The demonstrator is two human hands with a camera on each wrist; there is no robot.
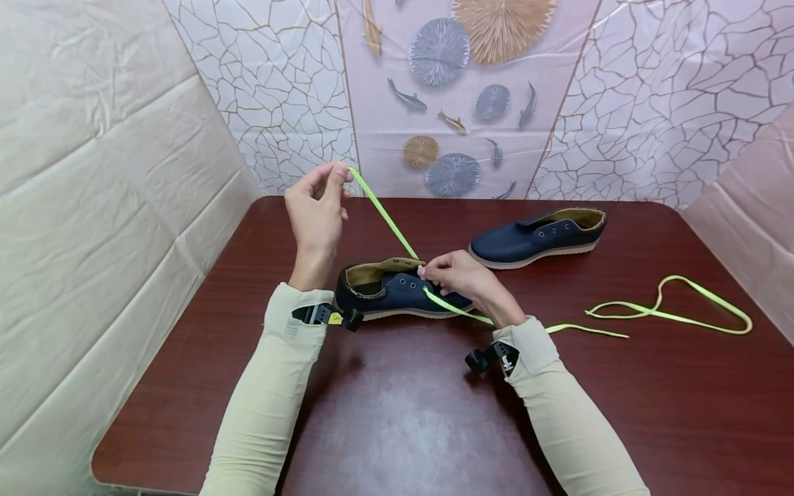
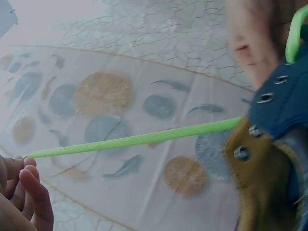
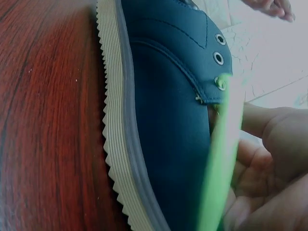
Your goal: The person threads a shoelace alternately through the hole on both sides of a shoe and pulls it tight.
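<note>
A navy shoe with a tan lining stands on the table, its toe to the right. A neon-green shoelace passes through its front eyelets. My left hand, raised above the heel, pinches one end of this lace between thumb and fingertips. Taut, the lace runs down to the shoe's far eyelet flap. The other part comes out of the near front eyelet and passes under my right wrist. My right hand grips the shoe at the front of its lacing opening; its fingertips are partly hidden behind the shoe.
A second navy shoe without a lace stands at the back right. Another neon-green lace lies loosely looped on the right of the dark red table. Patterned cloth walls enclose the table's back and sides.
</note>
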